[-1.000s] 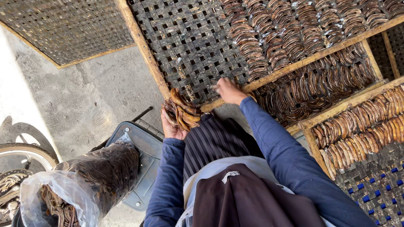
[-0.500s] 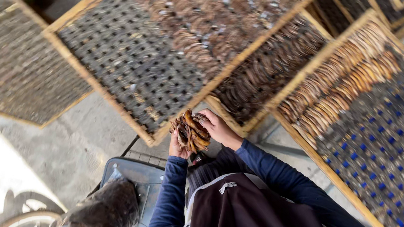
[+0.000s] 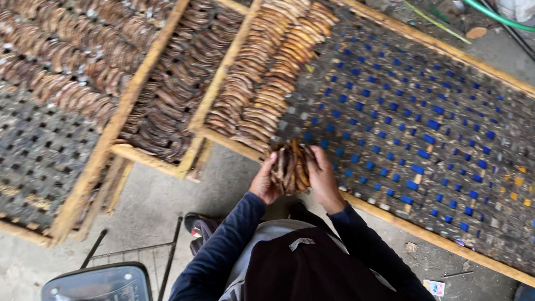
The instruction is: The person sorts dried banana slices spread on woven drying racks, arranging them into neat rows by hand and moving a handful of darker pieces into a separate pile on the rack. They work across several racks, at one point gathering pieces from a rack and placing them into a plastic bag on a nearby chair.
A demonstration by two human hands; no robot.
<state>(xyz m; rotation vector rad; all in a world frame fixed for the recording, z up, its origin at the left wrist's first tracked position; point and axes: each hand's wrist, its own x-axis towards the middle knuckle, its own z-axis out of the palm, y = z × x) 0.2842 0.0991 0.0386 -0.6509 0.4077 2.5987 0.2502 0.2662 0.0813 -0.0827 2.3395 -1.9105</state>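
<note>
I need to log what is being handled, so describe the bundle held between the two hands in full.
The bundle is a handful of thin, curved, brown dried strips, dull and leathery looking, packed side by side and standing roughly upright. The left hand presses one side and the right hand the other. It sits over the near wooden edge of the woven drying rack, just below the rows of similar strips laid on it. What the strips are cannot be told.

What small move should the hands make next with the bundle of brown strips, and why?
Probably lay the bundle, held between left hand and right hand, onto the woven tray beside the rows of strips. The bundle is already at the tray's near edge, and the mesh next to those rows is bare.
</note>
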